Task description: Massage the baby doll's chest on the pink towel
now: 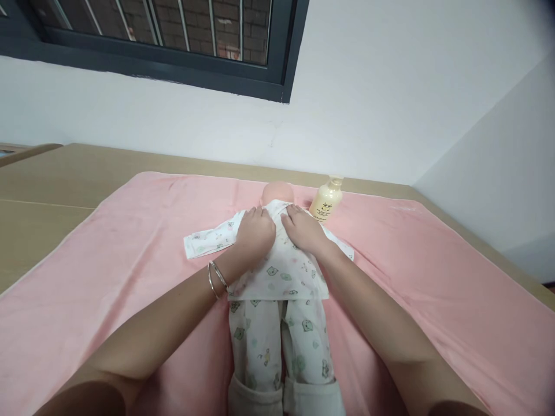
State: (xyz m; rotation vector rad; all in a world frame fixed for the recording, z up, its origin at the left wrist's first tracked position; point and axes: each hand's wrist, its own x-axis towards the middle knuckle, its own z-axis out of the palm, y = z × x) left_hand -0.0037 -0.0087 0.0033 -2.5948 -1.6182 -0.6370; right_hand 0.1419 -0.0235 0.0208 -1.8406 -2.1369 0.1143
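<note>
Left hand (255, 234): fingers bent, grip unclear.
Right hand (306, 230): flatter, likewise unclear.
Shirt (280, 283): beneath both, longest crosswise; neither nearer.

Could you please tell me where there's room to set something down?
The cloth is bare right of the bottle and beyond the left sleeve. The shirt is crowded by the left hand and right hand.

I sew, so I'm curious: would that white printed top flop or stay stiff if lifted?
Probably floppy: the white printed top shows soft creases near the left hand and right hand. It's likely light, since the fabric looks thin. Pushed, it may bunch up, as its hem lies loosely over the printed trousers.
</note>
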